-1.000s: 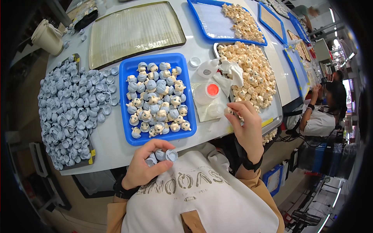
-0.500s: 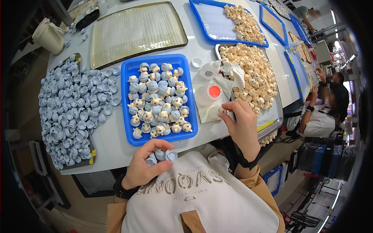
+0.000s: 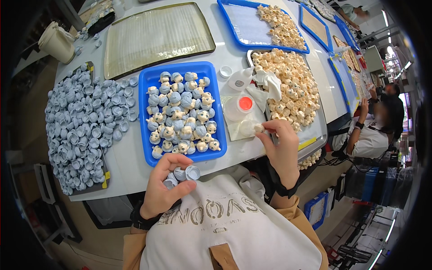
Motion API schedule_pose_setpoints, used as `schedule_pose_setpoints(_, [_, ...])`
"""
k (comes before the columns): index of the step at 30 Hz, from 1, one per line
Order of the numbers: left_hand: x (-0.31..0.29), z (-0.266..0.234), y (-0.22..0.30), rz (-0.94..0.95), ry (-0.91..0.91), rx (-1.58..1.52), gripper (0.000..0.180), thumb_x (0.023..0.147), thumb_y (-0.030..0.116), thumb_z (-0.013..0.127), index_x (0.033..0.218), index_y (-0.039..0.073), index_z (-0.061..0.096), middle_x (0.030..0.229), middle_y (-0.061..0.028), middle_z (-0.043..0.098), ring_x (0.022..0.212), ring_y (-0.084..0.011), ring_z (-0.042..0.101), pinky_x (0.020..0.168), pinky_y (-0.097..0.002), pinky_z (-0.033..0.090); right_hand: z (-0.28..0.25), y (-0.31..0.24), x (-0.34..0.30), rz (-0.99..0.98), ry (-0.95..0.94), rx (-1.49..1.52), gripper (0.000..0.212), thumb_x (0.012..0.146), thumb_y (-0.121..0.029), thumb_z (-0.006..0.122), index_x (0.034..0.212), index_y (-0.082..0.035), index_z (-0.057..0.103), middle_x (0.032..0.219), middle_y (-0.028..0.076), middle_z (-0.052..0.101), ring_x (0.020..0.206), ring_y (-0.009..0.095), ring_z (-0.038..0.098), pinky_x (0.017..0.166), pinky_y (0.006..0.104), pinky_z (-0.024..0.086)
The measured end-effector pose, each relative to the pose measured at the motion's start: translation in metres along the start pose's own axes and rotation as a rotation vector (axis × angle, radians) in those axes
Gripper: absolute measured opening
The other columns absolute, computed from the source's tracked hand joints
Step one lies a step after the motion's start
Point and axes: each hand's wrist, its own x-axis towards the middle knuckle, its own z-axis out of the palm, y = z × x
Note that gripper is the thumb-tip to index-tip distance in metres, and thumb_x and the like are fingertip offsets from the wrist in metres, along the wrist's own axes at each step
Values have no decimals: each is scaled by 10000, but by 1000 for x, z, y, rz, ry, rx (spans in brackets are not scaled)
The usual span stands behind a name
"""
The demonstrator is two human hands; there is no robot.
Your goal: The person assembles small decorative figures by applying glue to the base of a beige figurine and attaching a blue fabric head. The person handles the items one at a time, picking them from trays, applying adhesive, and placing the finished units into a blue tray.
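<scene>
From where I stand, the person's left hand (image 3: 158,192) is half curled near the tabletop's (image 3: 123,164) near edge, cupping a few pale blue caps (image 3: 193,173); the frontmost sits by the fingertips and thumb, its hollow side showing. The right hand (image 3: 283,146) is pinched nearly closed, thumb and fingertips gripping a small cream piece (image 3: 259,128). That piece is right at the small clear dish (image 3: 247,128); I can't tell whether the two touch.

Between the hands, a little farther off, stands a blue tray (image 3: 143,121) filled with small doll heads (image 3: 185,131), cream faces joined to pale blue hair. To its left spreads a big heap of loose blue caps (image 3: 83,130), many with their hollows up, over a dark tray edged with yellow tape. Right of the blue tray are a translucent jar (image 3: 234,109) with a red-orange round on top, a white squeeze bottle (image 3: 238,80) and some crumpled white tissue (image 3: 270,83). Beyond the right hand, a metal tray (image 3: 323,135) carries a thick pile of cream pieces (image 3: 294,87). At the far side, another blue-rimmed tray (image 3: 230,39) has more cream pieces gathered at its right, and a wide shallow tray (image 3: 157,38) lies left of it.
</scene>
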Motion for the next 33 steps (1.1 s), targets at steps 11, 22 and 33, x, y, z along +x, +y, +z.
schedule_pose_setpoints(11, [4,2,5,56,-42,129,351,727,63,723,1015,23,527,914,-19,572,780,-50,518,685,-200,425,14,-61,-7,-245,-315,742,301,648,-17,751,916,-23,615,872,89,626,781,232,591,669,310,461])
schedule_pose_setpoints(22, [1,-4,3,92,-126,264,313,709,93,753,951,27,566,852,-23,573,742,-60,521,649,-206,423,7,-64,0,-333,-565,575,262,670,-59,727,895,-56,593,823,63,583,760,242,562,649,327,452])
schedule_pose_setpoints(33, [4,-1,1,153,-115,173,452,762,97,705,1129,-1,459,972,-45,577,885,-80,521,791,-219,409,24,-67,-4,-467,-414,576,402,670,-95,732,1044,-40,594,846,79,556,736,235,530,645,324,435])
